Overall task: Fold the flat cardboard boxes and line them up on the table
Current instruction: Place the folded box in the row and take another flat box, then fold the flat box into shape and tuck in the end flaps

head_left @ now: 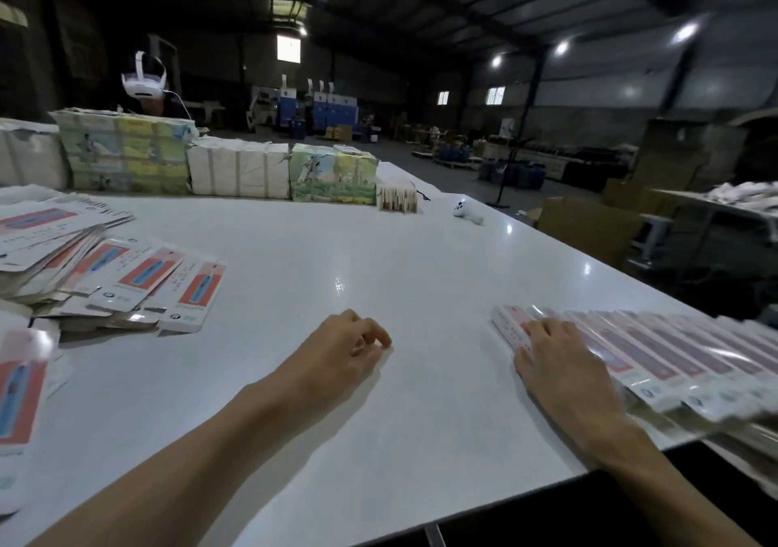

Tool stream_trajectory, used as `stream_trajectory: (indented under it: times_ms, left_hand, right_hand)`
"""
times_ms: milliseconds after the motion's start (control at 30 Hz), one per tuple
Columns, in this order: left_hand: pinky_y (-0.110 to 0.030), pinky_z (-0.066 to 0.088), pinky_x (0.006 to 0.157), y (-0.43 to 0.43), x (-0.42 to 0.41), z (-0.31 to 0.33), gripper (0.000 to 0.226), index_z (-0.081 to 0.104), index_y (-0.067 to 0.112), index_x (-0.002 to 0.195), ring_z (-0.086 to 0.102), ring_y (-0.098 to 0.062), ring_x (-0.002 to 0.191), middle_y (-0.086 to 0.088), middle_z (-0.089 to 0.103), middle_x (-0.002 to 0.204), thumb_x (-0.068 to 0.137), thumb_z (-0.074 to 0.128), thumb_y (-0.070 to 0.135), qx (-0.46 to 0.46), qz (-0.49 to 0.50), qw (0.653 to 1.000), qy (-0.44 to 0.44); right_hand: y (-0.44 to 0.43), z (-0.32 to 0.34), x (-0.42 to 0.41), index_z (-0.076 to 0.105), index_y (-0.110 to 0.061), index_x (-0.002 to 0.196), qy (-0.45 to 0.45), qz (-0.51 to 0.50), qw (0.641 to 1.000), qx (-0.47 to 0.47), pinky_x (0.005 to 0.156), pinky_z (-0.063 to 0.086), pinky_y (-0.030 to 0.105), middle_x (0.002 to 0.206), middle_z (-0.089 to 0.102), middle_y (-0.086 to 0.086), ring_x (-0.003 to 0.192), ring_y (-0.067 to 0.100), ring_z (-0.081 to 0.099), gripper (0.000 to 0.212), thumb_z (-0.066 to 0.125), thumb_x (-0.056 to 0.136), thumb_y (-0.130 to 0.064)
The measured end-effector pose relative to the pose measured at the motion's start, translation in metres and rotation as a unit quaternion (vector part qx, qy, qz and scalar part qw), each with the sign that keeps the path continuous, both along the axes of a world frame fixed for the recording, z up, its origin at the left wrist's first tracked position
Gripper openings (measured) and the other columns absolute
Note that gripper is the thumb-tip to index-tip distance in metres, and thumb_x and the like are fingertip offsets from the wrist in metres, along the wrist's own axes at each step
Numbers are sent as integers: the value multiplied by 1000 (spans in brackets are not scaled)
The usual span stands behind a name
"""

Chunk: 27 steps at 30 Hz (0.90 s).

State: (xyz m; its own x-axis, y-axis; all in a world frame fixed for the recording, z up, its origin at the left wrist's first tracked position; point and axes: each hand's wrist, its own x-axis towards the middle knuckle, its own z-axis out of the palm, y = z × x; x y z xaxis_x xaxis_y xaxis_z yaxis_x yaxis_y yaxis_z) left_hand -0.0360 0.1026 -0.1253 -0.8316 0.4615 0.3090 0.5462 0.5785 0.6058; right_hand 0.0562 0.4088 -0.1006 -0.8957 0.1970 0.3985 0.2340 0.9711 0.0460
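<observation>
Left hand point(343, 350) bare; left forearm point(202, 454) bare along whole visible length, up to frame edge. Right hand point(560, 363) bare, its fingers point(543, 329) bare too; right forearm point(656, 470) bare likewise (edges softened by blur). Both arms slender, smooth. Nails too blurred to tell.

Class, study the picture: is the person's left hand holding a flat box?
No, the left hand is loosely curled over a bare part of the table, holding nothing.
</observation>
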Motion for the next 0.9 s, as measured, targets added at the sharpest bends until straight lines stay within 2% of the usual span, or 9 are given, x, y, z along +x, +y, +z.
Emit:
stream_trajectory:
  times_ms: [100, 267, 400, 467, 533, 667, 800, 900]
  left_hand:
    - [-11, 41, 81, 0, -2, -3, 19, 71, 45, 108, 54, 11, 104, 22, 56, 106, 103, 56, 36, 4, 1, 1000, 3]
    - [-11, 42, 85, 2, 0, -2, 20, 72, 45, 110, 55, 9, 105, 22, 56, 109, 103, 56, 34, 7, -2, 1000, -6]
    - [-19, 46, 92, 3, 3, 2, 21, 72, 41, 113, 53, 6, 109, 19, 55, 109, 104, 56, 32, 1, -4, 1000, -12]
    - [-16, 46, 88, 2, 5, 3, 20, 73, 41, 111, 55, 7, 105, 19, 56, 108, 102, 56, 33, 10, 1, 1000, -19]
    - [-17, 52, 80, 1, 7, 3, 20, 72, 42, 106, 61, 5, 97, 19, 58, 105, 99, 55, 35, 36, 16, 999, -31]
    - [-32, 62, 72, 0, 11, 7, 26, 74, 42, 99, 71, -7, 79, 12, 70, 93, 97, 51, 30, 101, 52, 992, -55]
    - [-35, 62, 70, -5, 12, 13, 27, 73, 38, 99, 73, -7, 77, 9, 73, 85, 99, 49, 26, 132, 107, 985, -27]
    - [-27, 58, 70, -13, 2, 22, 21, 73, 33, 105, 70, -6, 76, 12, 73, 88, 100, 54, 25, 99, 184, 978, 28]
  right_hand:
    - [18, 1, 7, 47, -22, 147, 24, -32, 999, -10, 106, 53, 36, 149, 45, 2, 133, 19, 47, 54, 67, 100, -39]
    - [33, 4, 14, 54, -21, 133, 20, -78, 997, 19, 88, 56, 33, 131, 51, -1, 118, 17, 53, 34, 58, 103, -37]
    - [22, 10, 10, 48, -22, 142, 9, -100, 991, 84, 97, 54, 31, 137, 55, -1, 122, 16, 57, 47, 61, 101, -39]
    - [0, 20, -5, 48, -22, 145, 25, -45, 996, 80, 101, 53, 33, 141, 56, -1, 124, 18, 58, 50, 59, 101, -44]
    - [-31, 33, -27, 55, -20, 142, 43, 36, 998, 33, 97, 56, 37, 136, 62, 1, 118, 19, 63, 47, 58, 103, -45]
    - [-98, 49, -80, 66, -19, 116, 58, 155, 985, -44, 75, 53, 36, 103, 70, -1, 90, 21, 67, 28, 51, 105, -40]
    - [-148, 36, -111, 68, -20, 104, 34, 199, 965, -166, 71, 56, 36, 81, 71, -2, 72, 21, 67, 23, 51, 103, -36]
    - [-155, 10, -120, 66, -20, 108, 21, 211, 961, -180, 75, 58, 41, 81, 70, -1, 73, 23, 66, 22, 48, 105, -32]
